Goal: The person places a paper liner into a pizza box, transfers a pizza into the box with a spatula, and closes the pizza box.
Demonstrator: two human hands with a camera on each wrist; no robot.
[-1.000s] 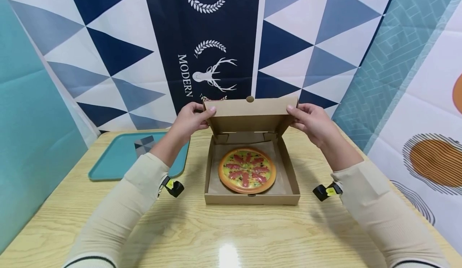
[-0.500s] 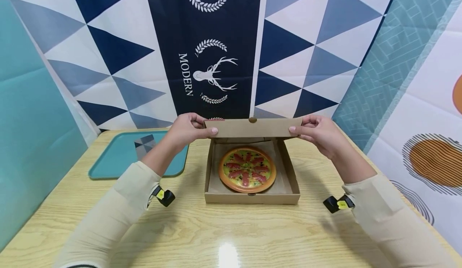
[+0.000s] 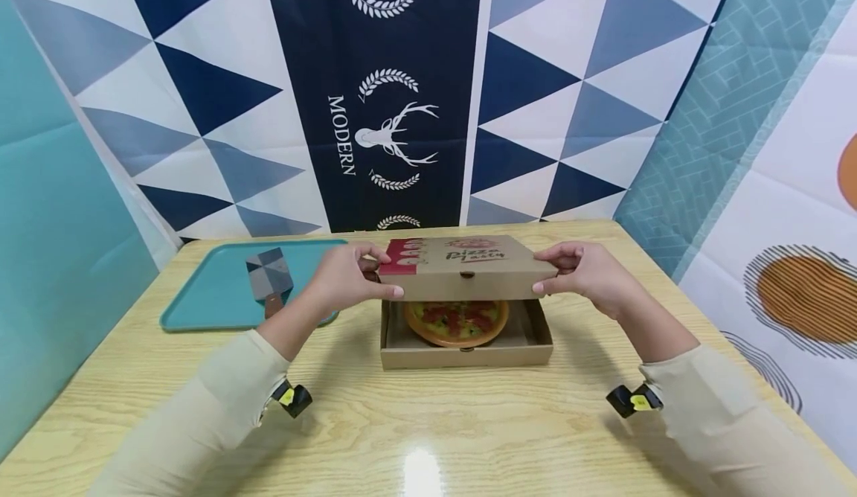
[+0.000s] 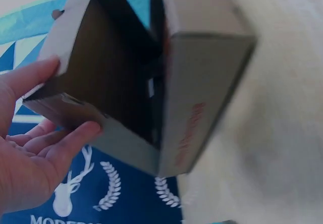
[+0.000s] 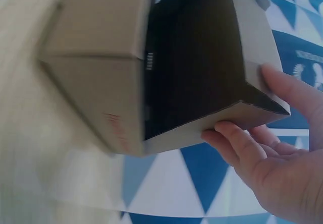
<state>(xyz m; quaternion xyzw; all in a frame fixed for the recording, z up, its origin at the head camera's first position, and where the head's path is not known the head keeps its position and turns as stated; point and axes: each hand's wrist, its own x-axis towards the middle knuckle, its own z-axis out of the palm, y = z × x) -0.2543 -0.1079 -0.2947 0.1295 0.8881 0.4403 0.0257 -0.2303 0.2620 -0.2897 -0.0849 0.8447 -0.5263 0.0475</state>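
Observation:
A cardboard pizza box (image 3: 466, 358) stands on the table with its printed lid (image 3: 462, 259) tilted partway down over the base. Inside lies a round pizza (image 3: 455, 324) with an orange crust, its far part hidden by the lid. My left hand (image 3: 348, 277) pinches the lid's front left corner, thumb on the front flap and fingers at the side. At the front right corner, my right hand (image 3: 589, 281) holds the lid the same way. Both wrist views show the gap between lid (image 4: 111, 82) and base (image 5: 101, 72).
On the left a teal tray (image 3: 201, 296) bears a pizza server (image 3: 269, 274) with a metal blade and brown handle, partly behind the left forearm. A patterned cloth wall (image 3: 402, 110) rises behind the wooden table (image 3: 348, 445).
Both hands have swung the lid forward and down from nearly upright. Its printed top now shows, and it covers the far part of the pizza.

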